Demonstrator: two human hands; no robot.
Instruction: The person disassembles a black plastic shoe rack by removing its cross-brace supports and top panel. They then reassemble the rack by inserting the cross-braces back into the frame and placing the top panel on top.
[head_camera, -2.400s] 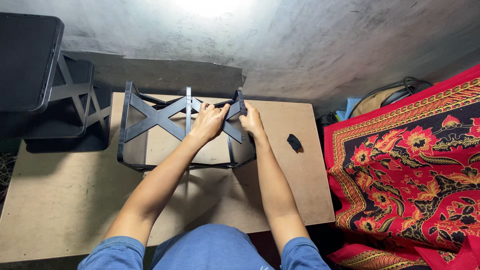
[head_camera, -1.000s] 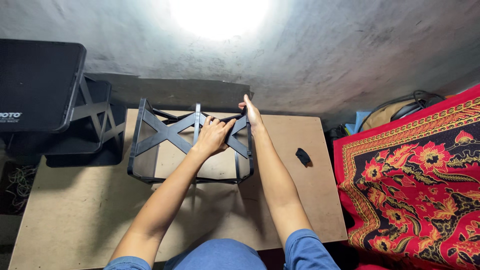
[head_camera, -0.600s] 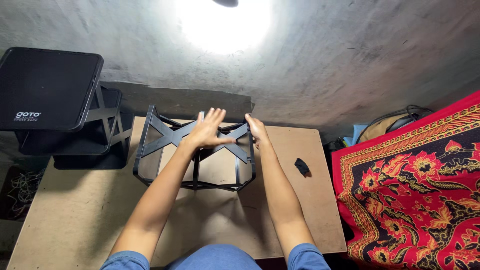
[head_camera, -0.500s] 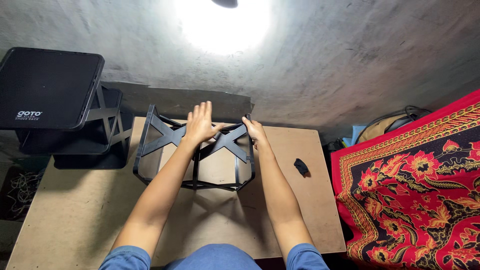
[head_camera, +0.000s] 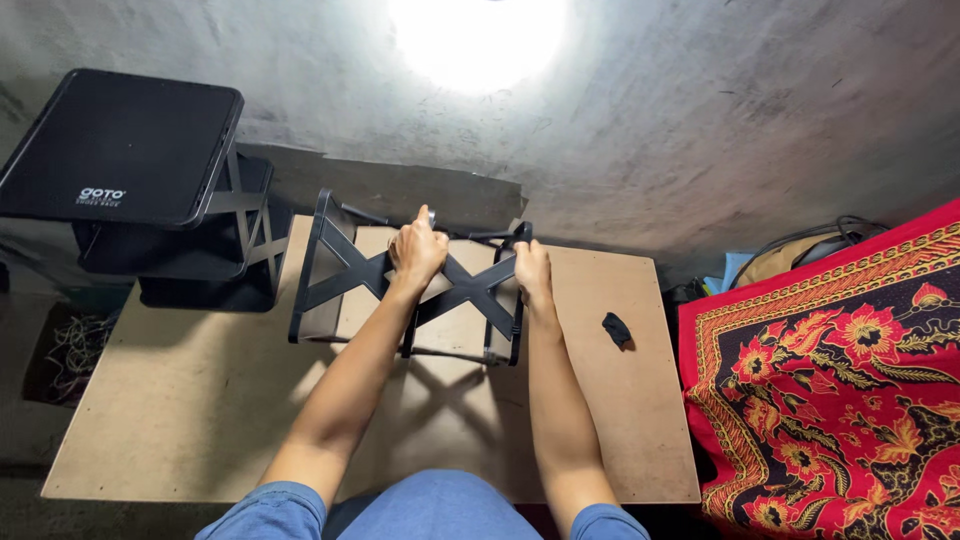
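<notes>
— While both hands grip it, where's the black cross-braced frame (head_camera: 420, 285)?

— Mid-frame on the tabletop (head_camera: 200, 400). Left hand (head_camera: 418, 250) is closed on the centre upright, right hand (head_camera: 532, 272) clamped on the right end post.

— Any advice?

— I'd press evenly, keeping fingers clear of the crossing braces so nothing pinches.

We see a matt black plastic frame (head_camera: 345, 272) on a smooth brown fibreboard sheet (head_camera: 200, 390); left of it a matt black rack top (head_camera: 120, 145); far off, rough grey cement floor (head_camera: 700, 110); right, a woven patterned red cloth (head_camera: 840, 380)
</notes>
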